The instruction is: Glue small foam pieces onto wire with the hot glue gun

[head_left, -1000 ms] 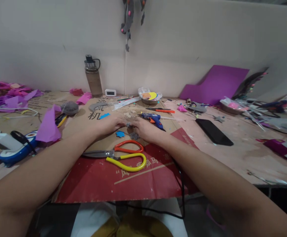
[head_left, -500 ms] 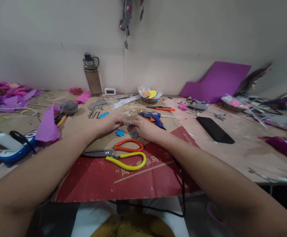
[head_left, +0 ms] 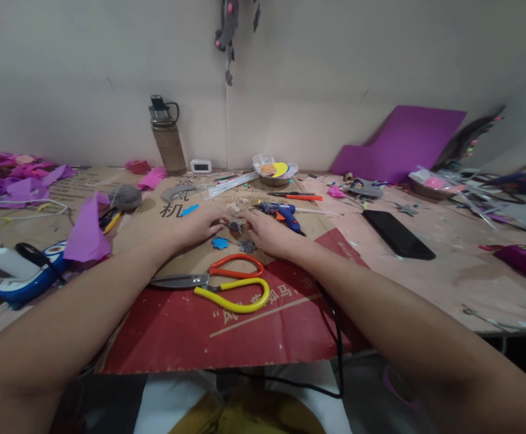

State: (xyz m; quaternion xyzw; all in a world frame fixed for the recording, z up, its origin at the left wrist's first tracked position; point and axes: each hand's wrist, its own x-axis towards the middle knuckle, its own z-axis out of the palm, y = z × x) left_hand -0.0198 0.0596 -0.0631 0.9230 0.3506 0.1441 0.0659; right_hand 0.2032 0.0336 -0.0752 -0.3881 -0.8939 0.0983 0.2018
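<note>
My left hand (head_left: 209, 222) rests on the cardboard with its fingers curved and slightly apart. Just right of its fingertips lies a small fuzzy grey piece (head_left: 234, 226). On the other side of that piece is my right hand (head_left: 265, 232), thumb and forefinger spread; any contact with the piece is too small to make out. A second grey fuzzy piece (head_left: 247, 245) sits under the right hand's edge. Closer to me are a blue scalloped cutout (head_left: 220, 243) and scissors (head_left: 202, 280) with one red and one yellow handle. A blue glue gun (head_left: 285, 216) lies behind my right hand.
The cardboard sheet (head_left: 172, 337) overhangs the table's front edge, and a black cable (head_left: 339, 343) hangs there. A phone (head_left: 397, 234) lies to the right. Toward the wall stand a bottle (head_left: 169, 144), a small clock (head_left: 201, 166) and a bowl (head_left: 275, 179); grey yarn (head_left: 126, 198) is left.
My hands have moved slightly apart, and the grey piece between them shows more fully. The fingertips no longer close in on it from both sides. The view has shifted a little.
</note>
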